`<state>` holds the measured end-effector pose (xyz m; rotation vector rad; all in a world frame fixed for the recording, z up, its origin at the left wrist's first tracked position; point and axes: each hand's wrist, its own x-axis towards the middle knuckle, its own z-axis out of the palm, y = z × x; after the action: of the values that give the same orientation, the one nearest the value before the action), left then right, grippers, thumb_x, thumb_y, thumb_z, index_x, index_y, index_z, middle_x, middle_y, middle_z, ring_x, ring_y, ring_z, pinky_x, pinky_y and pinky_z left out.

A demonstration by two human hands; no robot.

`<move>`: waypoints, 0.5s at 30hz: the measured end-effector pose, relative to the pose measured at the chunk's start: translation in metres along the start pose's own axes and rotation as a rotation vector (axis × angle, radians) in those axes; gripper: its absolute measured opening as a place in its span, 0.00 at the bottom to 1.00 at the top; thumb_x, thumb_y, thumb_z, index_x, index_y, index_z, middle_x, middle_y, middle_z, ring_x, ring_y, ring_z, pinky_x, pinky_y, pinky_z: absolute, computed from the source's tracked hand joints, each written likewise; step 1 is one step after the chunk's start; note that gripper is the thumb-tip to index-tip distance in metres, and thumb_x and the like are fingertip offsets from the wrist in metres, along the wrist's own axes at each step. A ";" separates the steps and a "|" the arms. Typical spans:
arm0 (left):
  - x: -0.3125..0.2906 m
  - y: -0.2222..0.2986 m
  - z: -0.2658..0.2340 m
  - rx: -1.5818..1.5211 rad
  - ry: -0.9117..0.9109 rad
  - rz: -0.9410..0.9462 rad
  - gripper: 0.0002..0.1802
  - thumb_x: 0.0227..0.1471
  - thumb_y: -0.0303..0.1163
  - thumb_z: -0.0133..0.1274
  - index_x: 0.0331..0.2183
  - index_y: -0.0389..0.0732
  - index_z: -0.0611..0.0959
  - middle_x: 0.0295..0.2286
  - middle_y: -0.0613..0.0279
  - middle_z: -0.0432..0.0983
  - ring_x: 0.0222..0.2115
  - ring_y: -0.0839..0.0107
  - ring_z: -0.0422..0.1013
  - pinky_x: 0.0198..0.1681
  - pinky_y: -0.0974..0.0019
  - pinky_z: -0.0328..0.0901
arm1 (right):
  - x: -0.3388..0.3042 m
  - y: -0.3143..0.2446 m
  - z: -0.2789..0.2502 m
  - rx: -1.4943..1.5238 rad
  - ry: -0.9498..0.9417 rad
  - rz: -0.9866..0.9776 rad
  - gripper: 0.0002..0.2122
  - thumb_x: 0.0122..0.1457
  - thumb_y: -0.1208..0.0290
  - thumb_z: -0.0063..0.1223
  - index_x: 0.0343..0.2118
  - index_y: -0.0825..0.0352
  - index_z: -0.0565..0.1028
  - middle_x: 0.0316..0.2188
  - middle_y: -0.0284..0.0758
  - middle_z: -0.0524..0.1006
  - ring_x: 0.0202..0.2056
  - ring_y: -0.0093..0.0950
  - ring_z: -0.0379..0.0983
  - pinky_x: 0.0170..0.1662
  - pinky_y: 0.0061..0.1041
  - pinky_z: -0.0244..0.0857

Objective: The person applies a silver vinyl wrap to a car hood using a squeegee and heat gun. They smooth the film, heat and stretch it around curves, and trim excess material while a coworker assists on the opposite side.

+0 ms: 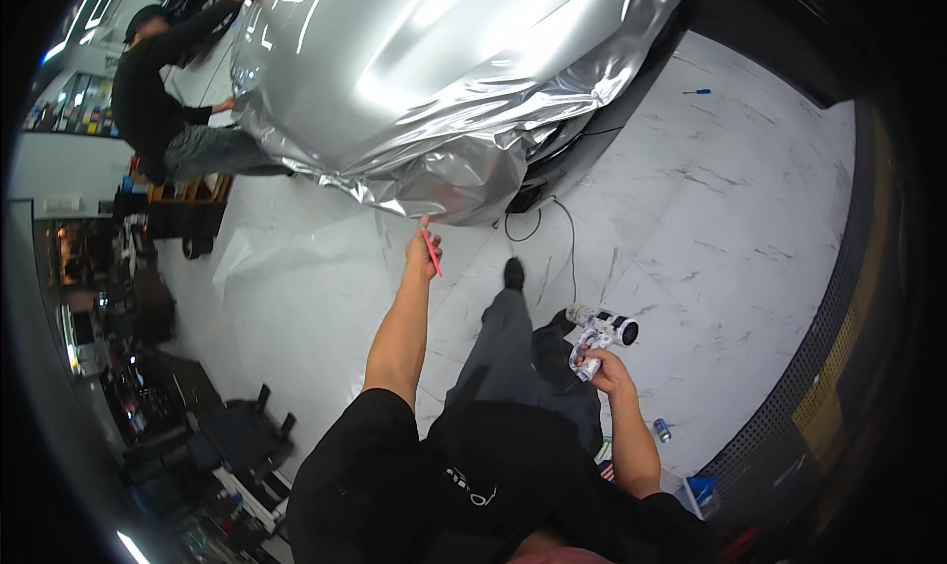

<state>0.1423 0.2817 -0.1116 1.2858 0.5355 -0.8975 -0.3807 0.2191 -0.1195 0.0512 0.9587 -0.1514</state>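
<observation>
A glossy silver film covers the front of a car, its loose lower edge crumpled and folded. Reaching forward, my left hand is closed around a slim pink-red tool whose exact kind I cannot make out. The fingertips are at the film's hanging edge; whether they pinch it is unclear. Low on the right, my right hand grips the handle of a heat gun with a white patterned body and a black nozzle pointing right. Bare dark bodywork shows beside the film's right edge.
At the far left, a person in black holds the film's side with both hands. A cord trails over the marbled floor. A blue-handled tool and a can lie on the right. Clear sheeting lies left; a black chair stands behind.
</observation>
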 end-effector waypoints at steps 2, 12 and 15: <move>0.016 0.017 0.006 0.020 0.075 -0.006 0.25 0.49 0.52 0.70 0.36 0.47 0.76 0.28 0.71 0.70 0.26 0.77 0.71 0.16 0.77 0.55 | -0.018 -0.001 0.048 0.127 0.002 -0.125 0.06 0.58 0.75 0.58 0.36 0.70 0.75 0.30 0.39 0.77 0.32 0.36 0.77 0.42 0.36 0.75; 0.055 0.029 -0.033 0.016 -0.229 -0.087 0.09 0.59 0.33 0.61 0.31 0.48 0.76 0.22 0.72 0.66 0.17 0.82 0.58 0.15 0.77 0.50 | 0.087 -0.058 0.234 0.039 0.113 -0.764 0.11 0.60 0.82 0.56 0.44 0.73 0.68 0.51 0.53 0.75 0.54 0.46 0.76 0.57 0.37 0.74; 0.051 0.035 -0.057 -0.024 -0.199 -0.053 0.06 0.55 0.31 0.56 0.31 0.45 0.75 0.22 0.71 0.64 0.20 0.79 0.61 0.20 0.70 0.57 | 0.120 -0.069 0.292 0.064 0.031 -0.889 0.14 0.60 0.82 0.58 0.46 0.75 0.68 0.53 0.53 0.73 0.55 0.46 0.74 0.60 0.39 0.72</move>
<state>0.2077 0.3242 -0.1441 1.1496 0.4241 -1.0474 -0.0870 0.1060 -0.0481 -0.3215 0.9525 -1.0010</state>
